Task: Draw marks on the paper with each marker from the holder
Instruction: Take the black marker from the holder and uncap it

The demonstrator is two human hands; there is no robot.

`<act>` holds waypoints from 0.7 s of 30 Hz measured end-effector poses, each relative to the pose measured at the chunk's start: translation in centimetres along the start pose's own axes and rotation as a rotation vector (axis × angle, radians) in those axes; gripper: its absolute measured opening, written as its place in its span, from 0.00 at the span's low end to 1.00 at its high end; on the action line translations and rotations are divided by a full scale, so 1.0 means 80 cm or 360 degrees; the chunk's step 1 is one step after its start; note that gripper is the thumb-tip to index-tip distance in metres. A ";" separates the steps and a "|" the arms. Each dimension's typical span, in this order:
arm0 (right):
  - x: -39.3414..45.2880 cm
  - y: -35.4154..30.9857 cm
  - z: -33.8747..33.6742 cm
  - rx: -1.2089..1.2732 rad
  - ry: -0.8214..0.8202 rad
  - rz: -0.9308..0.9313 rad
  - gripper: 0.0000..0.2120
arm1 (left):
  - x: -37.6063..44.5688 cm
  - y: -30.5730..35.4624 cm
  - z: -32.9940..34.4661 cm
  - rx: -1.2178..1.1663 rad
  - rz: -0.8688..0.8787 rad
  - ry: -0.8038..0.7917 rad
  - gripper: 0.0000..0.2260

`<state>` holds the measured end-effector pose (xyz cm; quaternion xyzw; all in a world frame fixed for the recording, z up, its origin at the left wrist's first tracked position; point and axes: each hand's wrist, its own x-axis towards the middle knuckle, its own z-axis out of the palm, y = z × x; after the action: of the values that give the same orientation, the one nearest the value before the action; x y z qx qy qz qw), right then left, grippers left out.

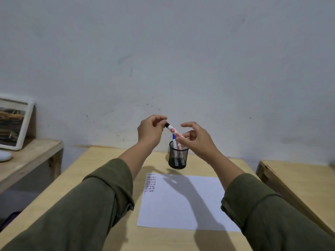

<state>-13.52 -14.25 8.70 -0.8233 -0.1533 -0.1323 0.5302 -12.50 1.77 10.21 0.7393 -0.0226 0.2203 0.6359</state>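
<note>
I hold a white marker point(173, 130) with a black end slanted in the air above the black mesh holder point(178, 157). My left hand point(151, 130) pinches its black end at the upper left. My right hand point(196, 140) grips the lower part of its barrel, index finger raised. Whether the black end is a cap coming off I cannot tell. The holder stands at the far middle of the wooden table point(101, 165), with a blue-capped marker point(174, 137) and another white one inside. A white paper point(183, 201) lies in front, with rows of short black and red marks point(150, 183) at its top-left corner.
A lower wooden shelf point(30, 153) on the left carries a framed picture point(13, 124) and a white rounded object point(4, 155). Another wooden table point(299, 180) stands at the right, past a narrow gap. A pale wall rises behind.
</note>
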 end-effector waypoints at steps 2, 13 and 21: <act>-0.006 -0.002 -0.008 0.0063 0.0040 0.0044 0.17 | -0.003 -0.001 -0.007 -0.0114 -0.0092 0.0098 0.07; -0.022 -0.023 -0.019 0.1158 0.0260 0.0174 0.14 | -0.026 -0.006 0.000 -0.0100 -0.0119 0.0049 0.08; -0.026 -0.025 -0.008 0.1126 0.0080 0.0248 0.06 | -0.038 -0.013 0.010 -0.0139 -0.0111 -0.0147 0.08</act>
<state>-16.26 -14.26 9.81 -0.5947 -0.1133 -0.0504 0.7943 -14.67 0.47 8.10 0.7206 -0.0358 0.1624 0.6731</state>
